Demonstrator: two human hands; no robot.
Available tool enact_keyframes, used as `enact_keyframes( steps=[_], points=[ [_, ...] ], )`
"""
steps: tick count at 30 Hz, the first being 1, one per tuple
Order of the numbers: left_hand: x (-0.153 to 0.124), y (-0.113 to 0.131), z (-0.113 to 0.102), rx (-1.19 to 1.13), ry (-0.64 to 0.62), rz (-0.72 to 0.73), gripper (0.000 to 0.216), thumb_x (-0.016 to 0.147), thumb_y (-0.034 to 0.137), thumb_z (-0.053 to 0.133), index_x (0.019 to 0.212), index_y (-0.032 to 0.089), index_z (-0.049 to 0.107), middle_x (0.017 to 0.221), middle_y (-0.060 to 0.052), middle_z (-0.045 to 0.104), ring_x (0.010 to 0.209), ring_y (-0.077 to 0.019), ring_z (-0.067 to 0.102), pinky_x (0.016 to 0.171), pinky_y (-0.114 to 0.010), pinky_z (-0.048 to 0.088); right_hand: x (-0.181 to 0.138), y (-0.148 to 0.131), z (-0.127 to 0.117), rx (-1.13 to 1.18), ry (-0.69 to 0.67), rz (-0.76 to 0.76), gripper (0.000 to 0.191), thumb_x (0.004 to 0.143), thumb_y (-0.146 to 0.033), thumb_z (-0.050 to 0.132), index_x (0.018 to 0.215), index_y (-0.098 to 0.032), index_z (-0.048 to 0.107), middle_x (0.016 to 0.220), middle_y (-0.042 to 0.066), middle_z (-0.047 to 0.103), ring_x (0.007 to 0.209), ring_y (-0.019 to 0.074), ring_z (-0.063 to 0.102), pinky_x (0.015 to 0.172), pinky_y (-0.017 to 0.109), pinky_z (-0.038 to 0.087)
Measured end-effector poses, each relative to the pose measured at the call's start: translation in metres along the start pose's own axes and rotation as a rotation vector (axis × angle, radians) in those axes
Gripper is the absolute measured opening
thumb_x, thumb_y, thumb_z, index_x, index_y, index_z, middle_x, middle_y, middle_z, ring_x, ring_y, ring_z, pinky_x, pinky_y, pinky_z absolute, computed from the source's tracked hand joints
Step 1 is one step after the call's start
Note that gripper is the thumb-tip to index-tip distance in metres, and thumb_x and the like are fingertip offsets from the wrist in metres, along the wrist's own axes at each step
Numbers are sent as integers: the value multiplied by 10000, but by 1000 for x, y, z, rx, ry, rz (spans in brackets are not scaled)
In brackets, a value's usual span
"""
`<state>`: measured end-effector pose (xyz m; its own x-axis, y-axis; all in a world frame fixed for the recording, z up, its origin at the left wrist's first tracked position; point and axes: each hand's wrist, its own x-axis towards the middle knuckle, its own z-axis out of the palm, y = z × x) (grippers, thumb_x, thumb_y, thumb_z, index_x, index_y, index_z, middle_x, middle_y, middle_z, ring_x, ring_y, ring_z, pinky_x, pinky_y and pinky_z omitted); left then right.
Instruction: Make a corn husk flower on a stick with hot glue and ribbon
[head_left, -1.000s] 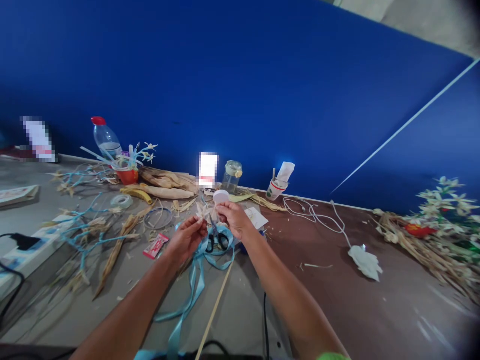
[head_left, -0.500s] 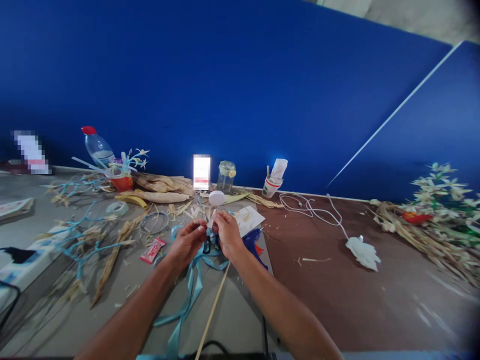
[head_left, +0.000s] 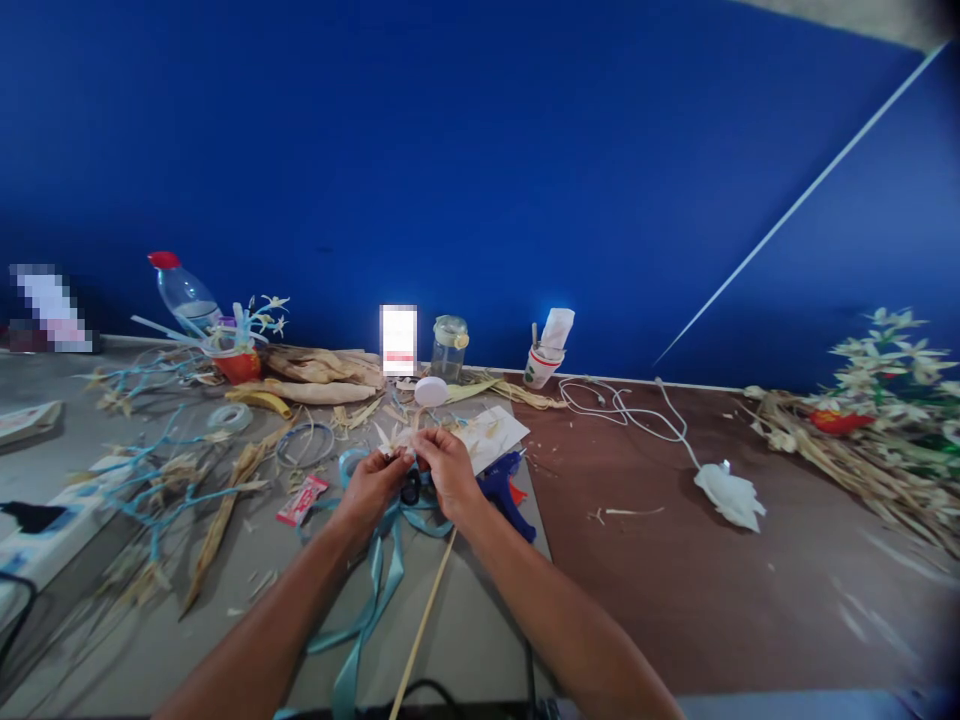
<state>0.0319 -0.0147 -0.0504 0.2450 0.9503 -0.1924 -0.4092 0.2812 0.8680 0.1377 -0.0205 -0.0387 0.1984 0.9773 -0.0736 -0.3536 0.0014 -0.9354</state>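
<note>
Straw flower [head_left: 395, 437], a small pale star of dried husk strips, sits pinched between both hands above the middle of the desk [head_left: 675, 560], a little back from its near edge. Left hand [head_left: 373, 486] is curled nearly closed, thumb and forefinger nipping the flower from the left. Right hand [head_left: 448, 466] is likewise closed to a pinch, its fingertips meeting the left hand's at the flower; what exactly lies under those fingertips is too small to tell.

Directly beneath the hands lies a light blue ribbon [head_left: 375, 590], looping under the wrists and trailing toward the near edge. Black scissors [head_left: 410, 487] lie on the ribbon between the two wrists, mostly hidden. A thin wooden stick [head_left: 421, 625] runs from under the right hand to the near edge. Just right of the right wrist lies a blue glue gun [head_left: 508, 490], and behind it a white card [head_left: 491, 435].

Toward the back edge stand a glass jar [head_left: 448, 346], a paper cup [head_left: 541, 365] and, further left, a plastic bottle [head_left: 180, 290] with a red cap. Dried husks [head_left: 319, 370] lie heaped in front of the bottle. A white cable [head_left: 630, 410] winds across the brown right half of the desk, and a bundle of straw flowers [head_left: 877, 420] lies at the right edge.
</note>
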Motion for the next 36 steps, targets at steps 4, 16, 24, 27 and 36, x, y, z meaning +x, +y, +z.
enact_keyframes(
  steps=[4,16,24,27,36],
  points=[
    [2,-1,0,64,16,11,285,528,310,799,635,111,627,532,28,531,453,-47,397,444,-183,295,-2,-7,-3,-10,-41,-24,136,599,-288,617,625,-165,565,502,-72,473,479,66,369,496,205,291],
    [-3,0,3,143,-18,30,269,551,313,783,639,130,607,555,17,561,517,-84,478,511,-204,356,6,-11,-8,280,63,259,133,600,-200,574,519,-164,475,436,-78,440,375,42,344,409,182,269],
    [-7,6,8,184,-83,75,237,575,318,767,610,135,620,601,-27,631,563,-127,542,574,-243,423,8,-18,-14,444,-19,561,166,675,-169,550,556,-166,435,434,-70,423,358,38,305,405,177,306],
    [-10,8,10,213,-62,98,239,570,314,766,589,137,606,551,-6,589,511,-104,494,508,-225,390,10,-20,-15,456,-28,567,177,684,-165,532,552,-174,415,437,-70,402,367,44,296,413,182,299],
    [2,5,-12,146,149,78,258,566,314,752,613,145,562,481,56,448,410,-47,358,389,-191,238,17,-45,-41,55,44,79,281,709,-390,538,555,-203,394,482,-68,387,401,65,280,451,226,303]
  ],
)
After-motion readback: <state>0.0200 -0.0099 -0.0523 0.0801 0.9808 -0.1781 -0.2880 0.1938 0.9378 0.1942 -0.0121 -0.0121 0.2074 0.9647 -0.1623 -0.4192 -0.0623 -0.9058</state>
